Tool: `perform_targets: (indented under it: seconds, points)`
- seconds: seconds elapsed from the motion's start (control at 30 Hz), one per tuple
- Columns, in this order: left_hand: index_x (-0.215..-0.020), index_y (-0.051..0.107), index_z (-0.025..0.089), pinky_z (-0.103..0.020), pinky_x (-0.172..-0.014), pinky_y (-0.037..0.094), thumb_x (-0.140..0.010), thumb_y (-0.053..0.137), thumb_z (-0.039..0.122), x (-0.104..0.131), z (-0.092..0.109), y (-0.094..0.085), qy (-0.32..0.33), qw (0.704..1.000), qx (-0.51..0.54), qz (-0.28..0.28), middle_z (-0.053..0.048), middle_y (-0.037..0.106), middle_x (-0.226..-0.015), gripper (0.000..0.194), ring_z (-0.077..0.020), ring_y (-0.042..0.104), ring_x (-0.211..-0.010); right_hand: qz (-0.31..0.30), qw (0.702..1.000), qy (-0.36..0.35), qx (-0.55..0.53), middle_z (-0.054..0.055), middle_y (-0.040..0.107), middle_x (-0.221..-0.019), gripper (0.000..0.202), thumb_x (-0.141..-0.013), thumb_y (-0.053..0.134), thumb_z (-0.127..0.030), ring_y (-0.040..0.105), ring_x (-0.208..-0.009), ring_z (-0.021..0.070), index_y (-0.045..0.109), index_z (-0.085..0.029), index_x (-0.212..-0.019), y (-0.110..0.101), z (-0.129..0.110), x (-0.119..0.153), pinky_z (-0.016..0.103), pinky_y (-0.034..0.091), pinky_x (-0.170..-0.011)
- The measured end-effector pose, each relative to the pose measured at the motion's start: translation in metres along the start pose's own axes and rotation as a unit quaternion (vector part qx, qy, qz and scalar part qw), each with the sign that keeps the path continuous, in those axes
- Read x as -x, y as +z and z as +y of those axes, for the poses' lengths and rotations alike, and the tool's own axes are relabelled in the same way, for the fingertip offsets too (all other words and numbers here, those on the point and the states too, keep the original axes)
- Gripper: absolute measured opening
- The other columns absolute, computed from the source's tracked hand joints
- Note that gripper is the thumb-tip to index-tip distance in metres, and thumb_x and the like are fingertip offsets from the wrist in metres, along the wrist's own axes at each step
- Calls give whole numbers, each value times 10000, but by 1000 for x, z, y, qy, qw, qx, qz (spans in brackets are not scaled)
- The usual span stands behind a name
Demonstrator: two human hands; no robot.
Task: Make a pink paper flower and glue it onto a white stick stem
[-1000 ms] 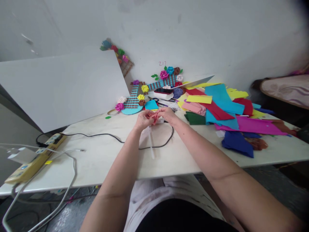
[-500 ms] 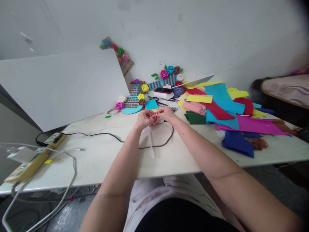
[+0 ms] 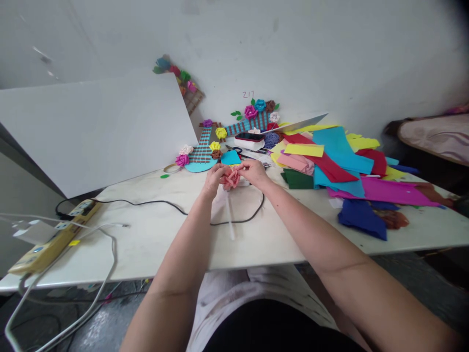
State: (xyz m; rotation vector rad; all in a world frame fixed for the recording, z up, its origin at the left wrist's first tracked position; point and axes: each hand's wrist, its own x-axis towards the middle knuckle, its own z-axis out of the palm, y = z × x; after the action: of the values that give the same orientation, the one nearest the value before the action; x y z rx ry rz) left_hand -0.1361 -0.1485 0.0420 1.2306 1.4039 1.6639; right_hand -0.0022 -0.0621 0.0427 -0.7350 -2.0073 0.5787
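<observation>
A pink paper flower [image 3: 231, 180] is held between my two hands above the middle of the table. My left hand [image 3: 215, 179] grips its left side, fingers closed. From the right, my right hand [image 3: 253, 172] pinches the flower's upper right edge between thumb and fingers. Below the flower, a clear glue stick [image 3: 230, 220] points toward me, apparently part of a whitish glue gun mostly hidden under the flower. A black cord [image 3: 252, 215] loops around to the right of it. Just behind my hands lies a turquoise paper square [image 3: 230, 157].
Coloured paper sheets [image 3: 340, 151] are piled at the right. Flower-decorated turquoise craft pieces [image 3: 200, 151] stand against the wall near a phone on a white box [image 3: 249, 142]. A power strip [image 3: 54, 239] with cables lies at the left, below a large white board [image 3: 102, 132].
The pink flower has turned so that its petals show more fully between my hands. My left hand has shifted slightly left and my fingers have changed position on the flower.
</observation>
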Motion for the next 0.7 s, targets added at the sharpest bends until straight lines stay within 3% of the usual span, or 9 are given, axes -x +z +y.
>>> perform_targets:
  seconds: [0.17, 0.47, 0.7]
  points:
    - [-623, 527, 145, -236, -454, 353, -653, 616, 444, 3, 3, -1, -5, 1000, -14, 9, -22, 573, -548, 314, -124, 528, -455, 2, 999, -38, 6, 6, 705, -747, 101, -680, 656, -160, 609, -717, 141, 737, -219, -668, 3, -2, 1, 244, 443, -680]
    - [-566, 564, 135, -227, -409, 226, -576, 653, 404, 5, 6, -1, -43, 996, -71, 26, -6, 504, -461, 284, -86, 415, -394, -8, 993, -85, 82, 12, 712, -787, 166, -704, 631, -135, 615, -752, 152, 759, -238, -727, 10, -6, 4, 252, 436, -688]
    - [-517, 544, 139, -210, -409, 237, -582, 639, 335, 1, 1, -2, -37, 994, -89, 44, 16, 464, -425, 228, -68, 386, -387, -9, 991, -88, 98, 25, 700, -788, 128, -763, 642, -205, 607, -767, 154, 761, -231, -724, 11, -9, 6, 256, 425, -700]
